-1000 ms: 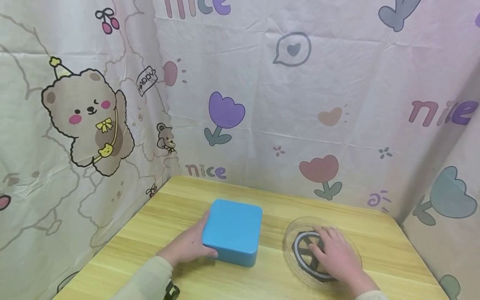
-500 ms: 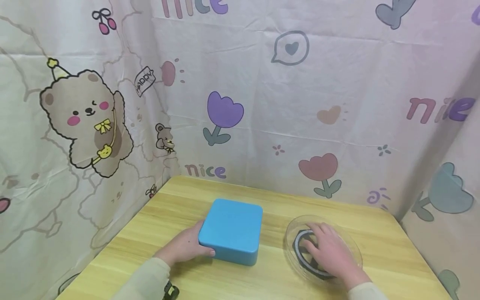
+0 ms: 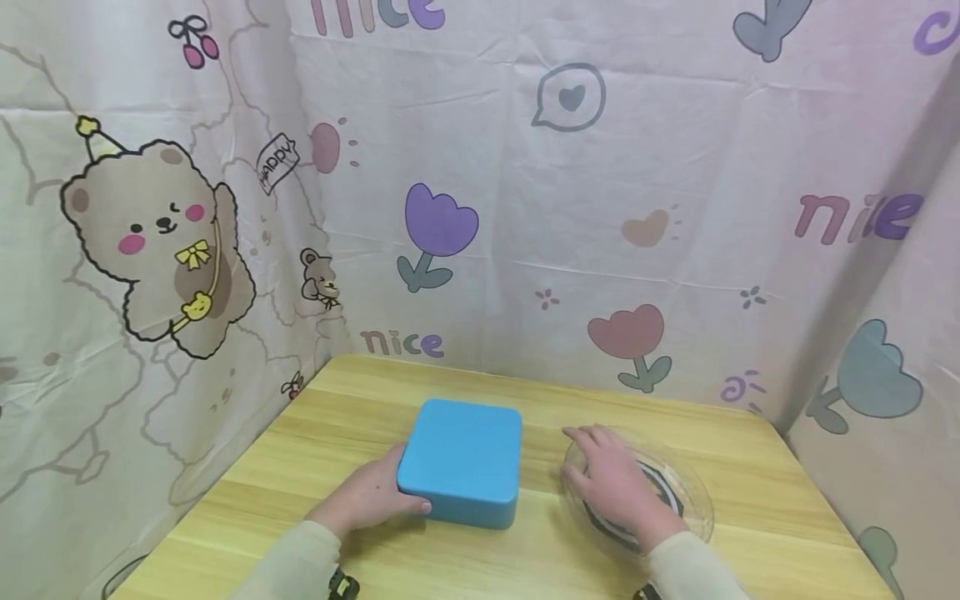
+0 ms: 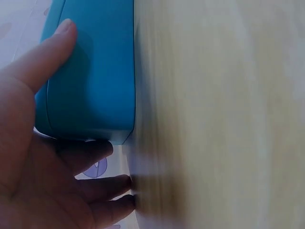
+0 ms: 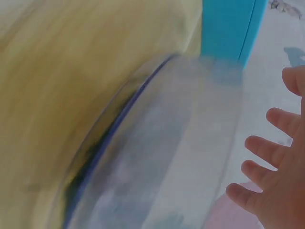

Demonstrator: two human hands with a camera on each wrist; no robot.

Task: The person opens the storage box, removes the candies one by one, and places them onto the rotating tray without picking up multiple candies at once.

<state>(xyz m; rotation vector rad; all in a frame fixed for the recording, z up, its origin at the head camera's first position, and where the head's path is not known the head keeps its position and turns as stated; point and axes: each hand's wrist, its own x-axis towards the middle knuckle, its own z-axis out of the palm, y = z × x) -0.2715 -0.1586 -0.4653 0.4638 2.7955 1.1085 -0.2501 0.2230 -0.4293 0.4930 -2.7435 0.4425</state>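
Note:
A square blue box (image 3: 461, 454) with rounded corners sits on the table. My left hand (image 3: 371, 497) grips its left corner: in the left wrist view the thumb (image 4: 52, 55) lies on one face and the fingers lie round the adjoining end. On the right is a clear round dish (image 3: 703, 521) with a dark and white ring-shaped thing (image 3: 669, 493) inside it, partly covered by my right hand (image 3: 617, 483). That hand hovers over the dish with its fingers spread, holding nothing. The right wrist view shows a gap between the fingers and the clear dish wall (image 5: 190, 143).
The wood-grain table (image 3: 360, 387) ends at a printed curtain (image 3: 517, 208) behind and on both sides. A small black object (image 3: 343, 585) shows by the left sleeve, and another dark one (image 3: 647, 592) by the right sleeve.
My right hand has moved left across the dish, from the middle of the ring to the dish's left side, and its fingers have straightened. The left hand stays on the blue box.

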